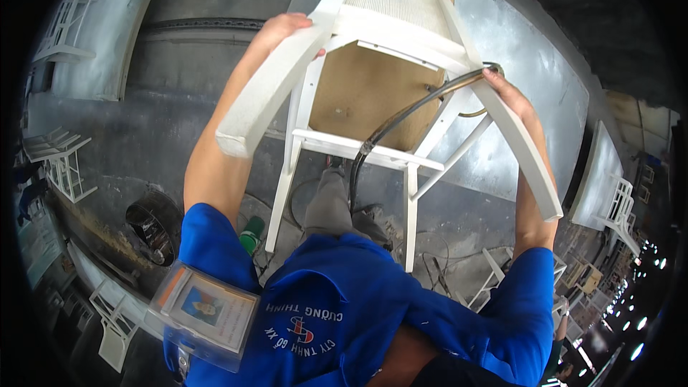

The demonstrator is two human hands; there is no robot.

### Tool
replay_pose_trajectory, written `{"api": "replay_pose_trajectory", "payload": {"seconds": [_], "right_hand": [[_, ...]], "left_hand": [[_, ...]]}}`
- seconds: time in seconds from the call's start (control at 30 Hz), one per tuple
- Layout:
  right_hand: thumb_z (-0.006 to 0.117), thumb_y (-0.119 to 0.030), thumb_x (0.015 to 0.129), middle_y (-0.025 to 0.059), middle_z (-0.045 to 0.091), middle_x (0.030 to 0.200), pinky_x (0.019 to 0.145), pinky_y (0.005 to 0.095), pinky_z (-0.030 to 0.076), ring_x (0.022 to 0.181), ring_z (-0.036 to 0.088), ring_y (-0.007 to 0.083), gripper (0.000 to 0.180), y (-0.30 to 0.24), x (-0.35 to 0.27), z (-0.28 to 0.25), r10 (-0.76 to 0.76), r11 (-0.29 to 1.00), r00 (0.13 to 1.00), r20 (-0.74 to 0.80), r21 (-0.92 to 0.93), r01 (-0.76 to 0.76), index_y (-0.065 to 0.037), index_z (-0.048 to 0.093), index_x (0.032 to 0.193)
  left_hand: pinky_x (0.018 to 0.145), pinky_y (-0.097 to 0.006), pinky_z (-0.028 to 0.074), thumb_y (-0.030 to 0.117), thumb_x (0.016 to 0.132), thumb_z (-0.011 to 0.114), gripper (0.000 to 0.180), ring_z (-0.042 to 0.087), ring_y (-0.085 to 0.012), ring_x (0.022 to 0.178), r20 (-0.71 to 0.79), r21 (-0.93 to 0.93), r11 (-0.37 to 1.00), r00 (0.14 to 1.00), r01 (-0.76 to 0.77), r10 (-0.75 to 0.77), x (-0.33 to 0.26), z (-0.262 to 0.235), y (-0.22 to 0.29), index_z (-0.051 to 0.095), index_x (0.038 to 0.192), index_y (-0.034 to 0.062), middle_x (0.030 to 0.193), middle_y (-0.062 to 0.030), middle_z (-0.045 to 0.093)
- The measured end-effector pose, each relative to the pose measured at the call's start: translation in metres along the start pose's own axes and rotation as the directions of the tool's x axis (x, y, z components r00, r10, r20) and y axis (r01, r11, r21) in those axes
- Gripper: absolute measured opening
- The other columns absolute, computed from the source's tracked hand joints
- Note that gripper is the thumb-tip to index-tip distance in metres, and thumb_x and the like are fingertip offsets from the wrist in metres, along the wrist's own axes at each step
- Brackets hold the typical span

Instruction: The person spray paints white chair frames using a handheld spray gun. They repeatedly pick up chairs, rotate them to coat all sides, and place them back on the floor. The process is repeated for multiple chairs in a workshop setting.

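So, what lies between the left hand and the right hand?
The head view shows a white chair between the left hand and the right hand, with a dark hose crossing in front of its right side.

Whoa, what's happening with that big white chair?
Someone in a blue shirt is holding the white chair with both hands. The left hand grips one side of it, and the right hand the other. A dark hose curves past the right hand, and a brown board shows behind the chair.
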State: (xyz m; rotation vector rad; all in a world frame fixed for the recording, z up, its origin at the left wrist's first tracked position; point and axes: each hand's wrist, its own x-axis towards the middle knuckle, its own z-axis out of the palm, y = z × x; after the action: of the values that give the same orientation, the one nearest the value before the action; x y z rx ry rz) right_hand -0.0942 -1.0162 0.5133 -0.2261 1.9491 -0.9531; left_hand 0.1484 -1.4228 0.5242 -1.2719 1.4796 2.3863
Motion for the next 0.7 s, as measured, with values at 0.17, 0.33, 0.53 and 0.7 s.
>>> {"api": "replay_pose_trajectory", "payload": {"seconds": [0.17,0.33,0.53,0.7], "right_hand": [[0.06,-0.065,0.096,0.0233,0.039,0.155,0.121,0.0431,0.026,0.145,0.034,0.0325,0.09,0.007,0.001,-0.006,0.122,0.99,0.986,-0.117,-0.057,-0.129,0.004,0.042,0.152],[0.058,-0.072,0.094,0.0191,0.031,0.164,0.124,0.0452,0.02,0.152,0.025,0.0312,0.099,0.016,0.001,-0.011,0.085,0.992,0.996,-0.025,0.099,-0.082,-0.001,0.033,0.159],[0.044,-0.079,0.095,0.0241,0.025,0.166,0.125,0.0484,0.02,0.155,0.018,0.0338,0.102,0.038,0.004,-0.01,-0.045,0.938,0.998,-0.043,0.342,0.057,-0.002,0.029,0.161],[0.047,-0.083,0.091,0.026,0.042,0.15,0.115,0.0546,0.037,0.138,0.043,0.0405,0.1,0.038,-0.027,0.006,-0.155,0.562,0.895,-0.418,0.708,0.428,-0.016,0.02,0.161]], "left_hand": [[0.075,-0.036,0.062,0.019,0.103,0.059,0.04,0.074,-0.025,0.084,0.231,0.36,0.814,0.889,-0.455,0.394,0.015,-0.024,-0.041,0.057,0.134,-0.0052,0.118,-0.0198,0.066],[0.1,-0.037,0.045,0.023,0.107,0.053,0.035,0.06,-0.0229,0.113,-0.564,0.371,0.81,0.583,-0.454,0.585,-0.04,0.001,-0.152,0.058,0.13,-0.0039,0.123,-0.018,0.064],[0.107,-0.046,0.043,0.022,0.09,0.075,0.051,0.057,-0.0395,0.12,0.179,0.656,0.47,0.726,-0.591,0.664,-0.093,0.128,-0.229,0.055,0.132,0.0022,0.124,-0.0218,0.059],[0.092,-0.04,0.05,0.027,0.089,0.075,0.051,0.064,-0.0324,0.101,0.556,0.424,0.745,0.797,-0.515,0.235,-0.054,0.195,-0.168,0.058,0.129,0.0008,0.109,-0.0195,0.066]]}}
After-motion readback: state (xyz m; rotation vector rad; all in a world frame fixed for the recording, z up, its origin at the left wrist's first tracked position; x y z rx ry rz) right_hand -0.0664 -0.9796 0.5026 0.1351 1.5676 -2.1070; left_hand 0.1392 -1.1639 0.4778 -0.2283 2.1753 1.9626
